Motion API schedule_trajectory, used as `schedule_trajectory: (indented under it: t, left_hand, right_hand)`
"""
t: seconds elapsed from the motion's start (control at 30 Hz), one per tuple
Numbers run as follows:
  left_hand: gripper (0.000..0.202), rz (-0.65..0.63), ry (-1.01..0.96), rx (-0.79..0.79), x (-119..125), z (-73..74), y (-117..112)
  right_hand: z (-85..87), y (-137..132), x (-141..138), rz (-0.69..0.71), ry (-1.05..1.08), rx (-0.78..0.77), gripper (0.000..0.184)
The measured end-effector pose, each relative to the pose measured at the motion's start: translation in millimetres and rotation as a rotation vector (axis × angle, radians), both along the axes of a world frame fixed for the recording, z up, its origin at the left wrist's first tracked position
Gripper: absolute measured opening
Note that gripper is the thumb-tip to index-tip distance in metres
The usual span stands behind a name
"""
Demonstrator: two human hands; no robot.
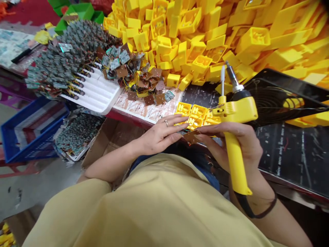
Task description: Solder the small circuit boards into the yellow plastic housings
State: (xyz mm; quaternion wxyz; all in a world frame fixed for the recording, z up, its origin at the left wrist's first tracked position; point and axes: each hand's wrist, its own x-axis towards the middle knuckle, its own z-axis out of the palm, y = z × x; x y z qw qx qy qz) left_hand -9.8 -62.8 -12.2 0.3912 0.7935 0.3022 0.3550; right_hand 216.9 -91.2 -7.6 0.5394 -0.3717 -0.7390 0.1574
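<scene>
My left hand (160,135) lies nearly flat, fingers stretched out long towards the right, their tips on a small brown circuit board (191,136) held just above the near edge of the table; whether the thumb truly pinches it from below I cannot tell. My right hand (239,145) is closed round the yellow handle of the soldering iron (235,161), which stands almost upright with its metal tip pointing up and away from me, and the same hand's fingertips reach left to meet the board from the other side. Just beyond the board sits a short row of yellow housings (197,112) on the table. Farther off rises a big pile of yellow casings (218,34). To the far left lies a heap of circuit boards (144,80), spilling beside a white tray (100,94), with a blue crate (31,132) lower down at the left.
</scene>
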Motion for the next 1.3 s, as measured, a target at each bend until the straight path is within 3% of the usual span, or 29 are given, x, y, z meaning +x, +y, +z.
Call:
schedule_trajectory:
  t: [0.07,0.13,0.23,0.37,0.47,0.57,0.67,0.77,0.87,1.07,1.2,1.3]
  left_hand:
    - [0.027,0.077,-0.087,-0.090,8,2.8,-3]
    - [0.022,0.129,-0.195,-0.290,18,2.4,-4]
    - [0.036,0.174,-0.395,-0.625,29,-2.9,-4]
    - [0.044,0.219,-0.589,-0.831,16,0.4,7]
    - [0.046,0.219,-0.370,-0.701,-12,15.1,30]
    - [0.033,0.231,0.012,-0.330,-31,23.7,54]
    - [0.014,0.168,0.278,-0.032,-30,15.6,69]
    - [0.012,0.113,0.457,0.143,-20,0.1,73]
    - [0.015,0.090,0.507,0.194,-15,-9.0,72]
    - [0.016,0.190,0.492,0.236,-12,-9.5,82]
    - [0.020,0.202,0.580,0.226,-4,-8.6,90]
    - [0.023,0.157,0.596,0.165,0,-6.9,96]
  right_hand:
    - [-3.1,-2,-2,-0.008,-0.082,0.044,0.044]
    - [-10.1,-5,-5,-0.003,-0.118,0.054,0.045]
    - [-21.6,-7,-10,-0.016,-0.159,0.069,0.041]
    - [-23.2,5,-3,0.025,-0.219,0.070,0.044]
    - [-18.4,29,12,0.062,-0.349,0.034,0.054]
    - [-22.5,58,20,0.092,-0.482,0.021,0.060]
    - [-35.5,78,12,0.116,-0.541,0.033,0.064]
    - [-44.9,80,1,0.078,-0.595,0.041,0.060]
    - [-40.9,67,1,0.017,-0.508,0.034,0.063]
    - [-7.7,28,31,-0.208,-0.213,0.021,0.038]
    - [-7.7,23,39,-0.104,-0.285,-0.124,0.054]
    - [-23.2,32,27,0.015,-0.366,-0.043,0.058]
